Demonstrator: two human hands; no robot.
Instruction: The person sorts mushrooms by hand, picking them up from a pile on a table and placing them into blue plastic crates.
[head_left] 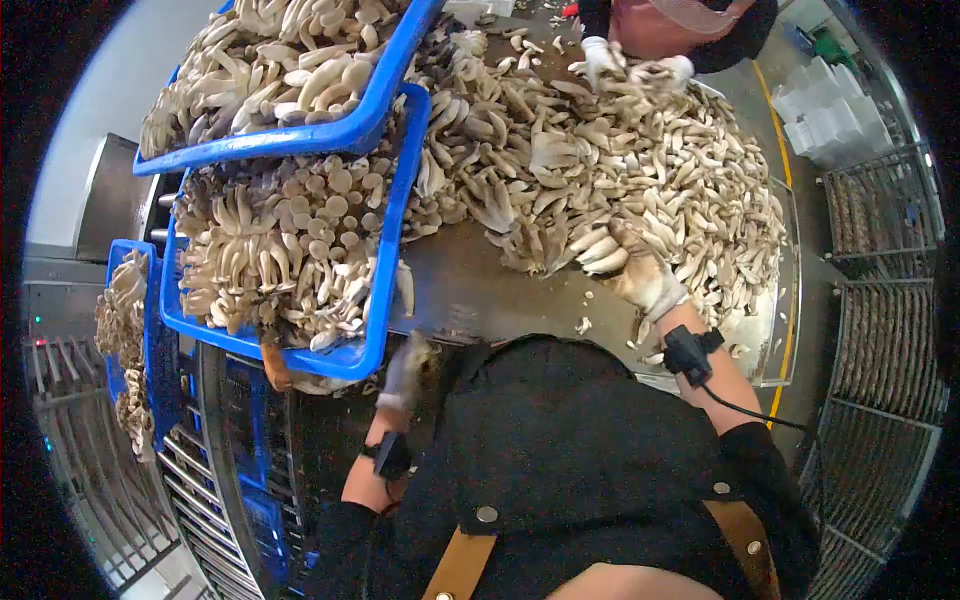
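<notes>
My right hand (648,283), in a stained white glove, is at the near edge of the mushroom heap (560,150). Its fingers curl around several pale mushrooms (600,250). My left hand (404,372), also gloved, is beside the lower front corner of a blue crate (375,330). Motion smears its fingers, and a dark blurred shape shows at them that I cannot make out. The crate holds clusters of grey-capped mushrooms (325,205). Loose, separated mushrooms (730,220) cover the table's right side.
Another blue crate (345,135), full of mushrooms, rests over the first one's far side. A third crate (150,290) stands at far left. Across the table are a co-worker's gloved hands (635,70). White bins (830,110) and loaded racks (885,340) stand at right.
</notes>
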